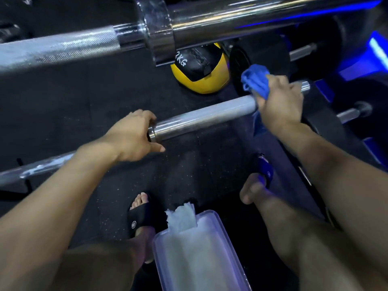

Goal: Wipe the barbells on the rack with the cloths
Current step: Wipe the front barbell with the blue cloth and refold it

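A chrome barbell (201,118) runs across the middle of the view, from lower left up to the right. My left hand (130,137) grips it at the collar where the thick sleeve begins. My right hand (279,101) holds a blue cloth (255,79) wrapped over the sleeve near its far end. A second, larger barbell (63,47) with a thick chrome sleeve (231,19) crosses the top of the view, closer to the camera.
A yellow and black medicine ball (199,68) lies on the black rubber floor (73,97) behind the bar. A clear plastic box (201,255) with white wipes sits between my feet. Black weight plates (262,53) and blue rack parts (375,57) stand at the right.
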